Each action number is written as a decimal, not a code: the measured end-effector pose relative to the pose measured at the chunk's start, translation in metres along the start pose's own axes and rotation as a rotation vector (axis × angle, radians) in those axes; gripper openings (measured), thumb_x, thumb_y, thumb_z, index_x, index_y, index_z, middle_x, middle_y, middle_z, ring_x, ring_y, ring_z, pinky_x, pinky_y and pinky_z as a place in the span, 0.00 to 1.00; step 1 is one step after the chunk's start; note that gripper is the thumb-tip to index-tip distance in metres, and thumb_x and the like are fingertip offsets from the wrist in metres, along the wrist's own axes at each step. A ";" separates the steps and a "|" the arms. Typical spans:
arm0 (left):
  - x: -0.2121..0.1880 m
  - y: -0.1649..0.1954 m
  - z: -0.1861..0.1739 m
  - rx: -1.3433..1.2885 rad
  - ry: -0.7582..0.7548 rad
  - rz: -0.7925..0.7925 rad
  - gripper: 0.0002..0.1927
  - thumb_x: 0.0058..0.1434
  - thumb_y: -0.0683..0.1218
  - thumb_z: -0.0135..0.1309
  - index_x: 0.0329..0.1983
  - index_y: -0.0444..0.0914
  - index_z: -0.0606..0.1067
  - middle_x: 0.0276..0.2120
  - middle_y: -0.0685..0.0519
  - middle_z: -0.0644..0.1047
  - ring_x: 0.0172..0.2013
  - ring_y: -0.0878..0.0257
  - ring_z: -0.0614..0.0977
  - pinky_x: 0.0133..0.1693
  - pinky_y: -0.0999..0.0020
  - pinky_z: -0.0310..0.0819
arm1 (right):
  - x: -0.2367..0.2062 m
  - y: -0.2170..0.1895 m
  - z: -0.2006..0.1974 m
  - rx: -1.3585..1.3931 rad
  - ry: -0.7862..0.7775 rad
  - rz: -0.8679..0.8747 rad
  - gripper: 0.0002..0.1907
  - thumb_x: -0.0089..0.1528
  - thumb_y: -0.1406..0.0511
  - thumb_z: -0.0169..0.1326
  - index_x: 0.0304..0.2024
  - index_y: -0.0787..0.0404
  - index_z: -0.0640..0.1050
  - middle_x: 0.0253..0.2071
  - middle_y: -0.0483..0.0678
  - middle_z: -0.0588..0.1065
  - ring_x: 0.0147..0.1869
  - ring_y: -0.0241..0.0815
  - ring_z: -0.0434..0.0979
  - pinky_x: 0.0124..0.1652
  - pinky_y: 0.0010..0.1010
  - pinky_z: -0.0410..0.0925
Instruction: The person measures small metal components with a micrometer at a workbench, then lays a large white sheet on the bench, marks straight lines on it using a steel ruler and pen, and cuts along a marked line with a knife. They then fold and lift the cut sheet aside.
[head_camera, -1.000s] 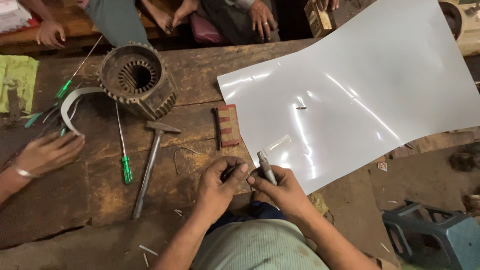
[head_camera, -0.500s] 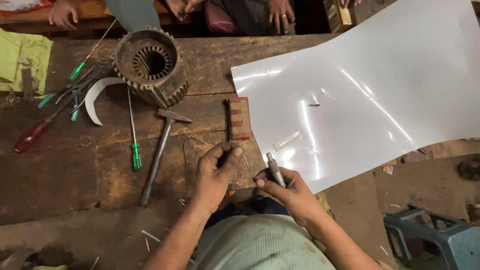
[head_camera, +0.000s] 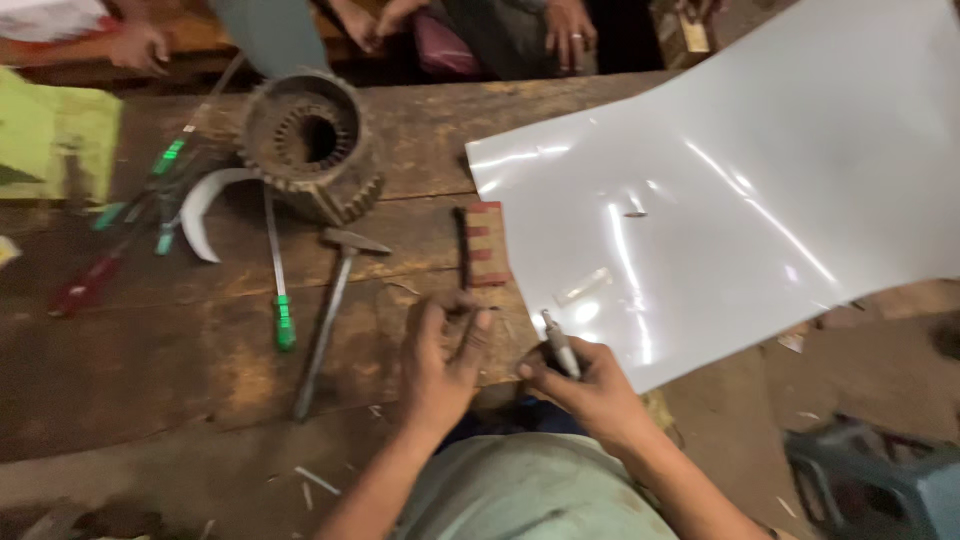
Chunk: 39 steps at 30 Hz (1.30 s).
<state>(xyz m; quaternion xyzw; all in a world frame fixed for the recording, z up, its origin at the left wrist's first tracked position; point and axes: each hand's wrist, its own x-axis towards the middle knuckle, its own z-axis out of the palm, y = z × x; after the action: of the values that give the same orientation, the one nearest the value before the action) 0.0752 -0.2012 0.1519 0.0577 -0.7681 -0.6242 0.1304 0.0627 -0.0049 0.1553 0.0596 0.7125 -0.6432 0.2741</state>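
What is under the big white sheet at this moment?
The white sheet covers the right end of the wooden workbench and overhangs the floor. The red-and-white striped block lies at its left edge. Anything beneath the sheet is hidden. The right hand holds a marker over its near corner.

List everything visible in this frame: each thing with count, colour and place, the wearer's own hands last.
white sheet: one, glossy white, right side of the bench, overhanging its edge
motor stator: one, rusty brown, ring-shaped, top centre-left
hammer: one, dark metal, lying below the stator
screwdrivers: several, green handles and one red, left of the hammer
curved white piece: one, left of the stator
red-brown block: one, ridged, at the sheet's left edge
green cloth: one, far left
wooden bench: one, worn brown
blue stool: one, bottom right on the floor
other people's hands: several, along the far edge
left hand: on the bench below the block, touching a thin dark tool
right hand: holds a grey marker
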 end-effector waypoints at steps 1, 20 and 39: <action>-0.001 0.003 -0.006 0.133 0.026 0.003 0.18 0.66 0.56 0.58 0.46 0.37 0.79 0.34 0.57 0.79 0.34 0.69 0.78 0.38 0.72 0.75 | 0.000 -0.002 0.000 -0.029 0.001 0.000 0.09 0.60 0.67 0.63 0.36 0.70 0.82 0.27 0.46 0.78 0.31 0.32 0.74 0.32 0.25 0.67; 0.013 -0.024 -0.017 -0.441 -0.128 -0.335 0.10 0.66 0.49 0.60 0.36 0.37 0.79 0.28 0.63 0.75 0.30 0.75 0.72 0.34 0.77 0.69 | -0.009 0.003 -0.004 -0.019 -0.142 -0.009 0.10 0.61 0.67 0.62 0.40 0.70 0.81 0.35 0.47 0.80 0.42 0.36 0.78 0.46 0.30 0.72; -0.001 -0.013 -0.016 -0.659 -0.256 -0.479 0.07 0.64 0.47 0.62 0.35 0.39 0.78 0.27 0.63 0.74 0.30 0.75 0.70 0.33 0.77 0.64 | 0.006 -0.017 0.010 0.112 -0.142 0.067 0.14 0.62 0.64 0.64 0.41 0.71 0.80 0.31 0.44 0.74 0.34 0.33 0.69 0.34 0.28 0.64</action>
<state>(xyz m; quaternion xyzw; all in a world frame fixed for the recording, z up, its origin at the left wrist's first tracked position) 0.0796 -0.2185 0.1415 0.1118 -0.5026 -0.8510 -0.1034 0.0531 -0.0191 0.1671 0.0529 0.6518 -0.6753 0.3411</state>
